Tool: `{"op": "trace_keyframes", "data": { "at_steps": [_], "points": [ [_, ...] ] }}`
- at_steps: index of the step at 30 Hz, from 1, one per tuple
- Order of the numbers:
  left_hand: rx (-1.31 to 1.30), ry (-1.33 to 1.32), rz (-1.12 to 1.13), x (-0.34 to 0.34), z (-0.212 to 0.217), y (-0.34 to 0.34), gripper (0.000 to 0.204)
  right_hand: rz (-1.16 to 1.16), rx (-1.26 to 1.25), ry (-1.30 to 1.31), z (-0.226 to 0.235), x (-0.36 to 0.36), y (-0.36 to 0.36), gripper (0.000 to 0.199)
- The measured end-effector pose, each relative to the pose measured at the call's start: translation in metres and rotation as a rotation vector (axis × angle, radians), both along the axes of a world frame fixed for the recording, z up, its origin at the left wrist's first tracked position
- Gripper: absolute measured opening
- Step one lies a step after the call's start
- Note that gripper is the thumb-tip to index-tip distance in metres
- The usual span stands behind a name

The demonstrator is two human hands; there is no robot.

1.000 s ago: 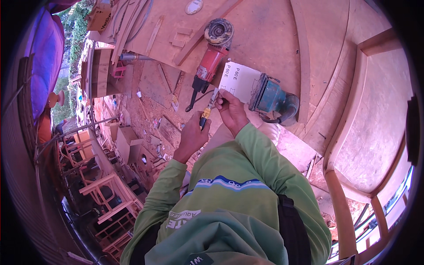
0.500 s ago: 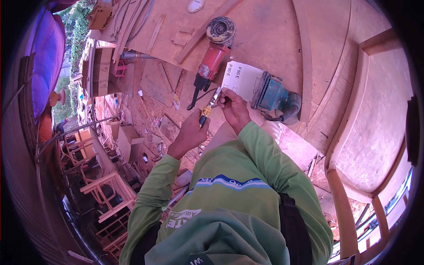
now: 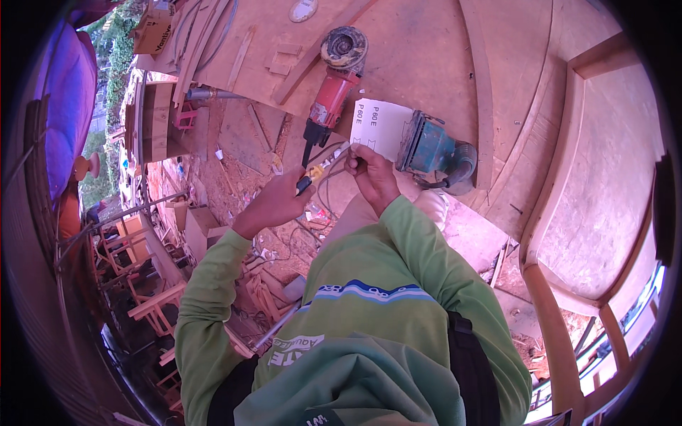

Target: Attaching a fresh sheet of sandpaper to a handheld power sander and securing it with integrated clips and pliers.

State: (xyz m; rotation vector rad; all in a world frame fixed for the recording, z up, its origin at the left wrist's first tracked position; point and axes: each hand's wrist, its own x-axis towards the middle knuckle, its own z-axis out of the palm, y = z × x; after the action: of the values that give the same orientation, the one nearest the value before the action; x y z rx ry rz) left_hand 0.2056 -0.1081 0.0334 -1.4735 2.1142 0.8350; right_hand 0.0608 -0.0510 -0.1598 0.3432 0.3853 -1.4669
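My left hand [image 3: 277,202] is closed around a yellow-and-black utility knife [image 3: 312,172], whose pale metal end slants up toward my right hand. Fingers pinched, my right hand [image 3: 374,177] is at that metal end, beside the lower edge of a sheet of sandpaper [image 3: 387,126]. Whatever is between its fingertips is too small to make out. The sheet lies pale side up on the wooden work surface, its right end against a teal sander [image 3: 433,145]. Left of the sheet lies a red angle grinder [image 3: 331,99] with a round, dusty head.
Wood strips [image 3: 312,57] and small offcuts lie on the work surface [image 3: 419,57], with a round white lid [image 3: 302,10] at the far edge. A curved wooden frame [image 3: 561,163] stands on the right. Chair frames [image 3: 160,305], a cardboard box [image 3: 202,227] and scraps crowd the left floor.
My left hand has swung left with the utility knife, which now lies at a flatter slant. My right hand stays pinched near the sandpaper. The whole view has shifted slightly.
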Motion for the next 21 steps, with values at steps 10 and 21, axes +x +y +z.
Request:
{"op": "trace_keyframes", "data": {
  "at_steps": [10,21],
  "points": [
    [0.116,0.518,0.580,0.010,-0.087,0.073,0.030,0.030,0.032,-0.005,0.007,-0.003,0.001,0.009],
    [-0.176,0.332,0.398,-0.007,-0.088,0.070,0.040,0.008,0.046,0.000,0.002,0.007,-0.002,0.011]
  ]
}}
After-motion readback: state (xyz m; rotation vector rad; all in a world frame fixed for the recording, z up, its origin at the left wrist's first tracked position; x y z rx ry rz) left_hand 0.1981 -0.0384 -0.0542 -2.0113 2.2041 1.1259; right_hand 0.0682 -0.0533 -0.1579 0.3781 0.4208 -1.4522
